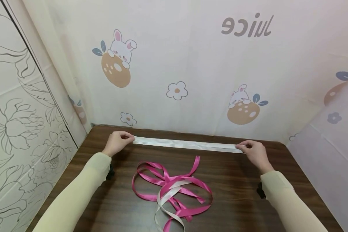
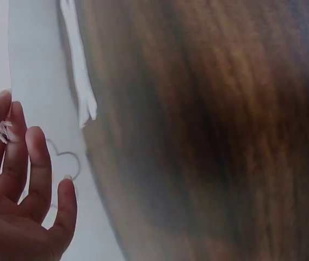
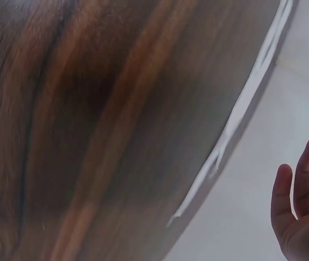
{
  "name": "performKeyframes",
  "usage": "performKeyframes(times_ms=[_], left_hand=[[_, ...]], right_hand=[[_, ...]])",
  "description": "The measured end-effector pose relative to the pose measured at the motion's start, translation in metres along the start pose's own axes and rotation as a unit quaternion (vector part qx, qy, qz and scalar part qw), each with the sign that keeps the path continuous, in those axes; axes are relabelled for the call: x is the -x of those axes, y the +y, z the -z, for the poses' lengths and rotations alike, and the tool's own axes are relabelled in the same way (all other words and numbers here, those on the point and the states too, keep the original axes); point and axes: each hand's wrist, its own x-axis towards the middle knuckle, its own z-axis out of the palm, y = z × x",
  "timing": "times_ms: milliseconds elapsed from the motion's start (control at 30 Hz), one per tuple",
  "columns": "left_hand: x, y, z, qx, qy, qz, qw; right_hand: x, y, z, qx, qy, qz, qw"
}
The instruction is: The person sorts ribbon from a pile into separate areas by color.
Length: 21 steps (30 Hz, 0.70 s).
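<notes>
Along the far side of the table, white ribbon (image 1: 174,143) stretches between both hands. At its left end my left hand (image 1: 119,141) pinches the tip between thumb and forefinger. Frayed threads poke out below that pinch in the left wrist view, where the held white ribbon (image 2: 3,49) runs upward and a second white strip (image 2: 78,70) lies on the table. My right hand (image 1: 253,153) pinches the other end in the head view. In the right wrist view, only some fingers (image 3: 282,196) show, and the pinch is out of frame.
A loose tangle of pink ribbon (image 1: 201,211) lies mid-table, with a cream ribbon (image 1: 171,193) looped through it. The brown wooden table (image 1: 235,193) meets a printed curtain (image 1: 206,64) at the back. A flower-drawn panel (image 1: 14,129) stands at the left.
</notes>
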Motion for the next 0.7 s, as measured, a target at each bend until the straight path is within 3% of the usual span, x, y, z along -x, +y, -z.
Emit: performKeyframes(times_ms=[200, 700], left_hand=[[-0.002, -0.006, -0.009, -0.005, 0.008, 0.012, 0.9999], [-0.004, -0.011, -0.022, -0.078, 0.010, 0.054, 0.9955]], right_hand=[[-0.005, 0.004, -0.015, 0.001, -0.007, -0.005, 1.0000], [-0.012, 0.010, -0.039, 0.023, -0.027, -0.004, 0.9994]])
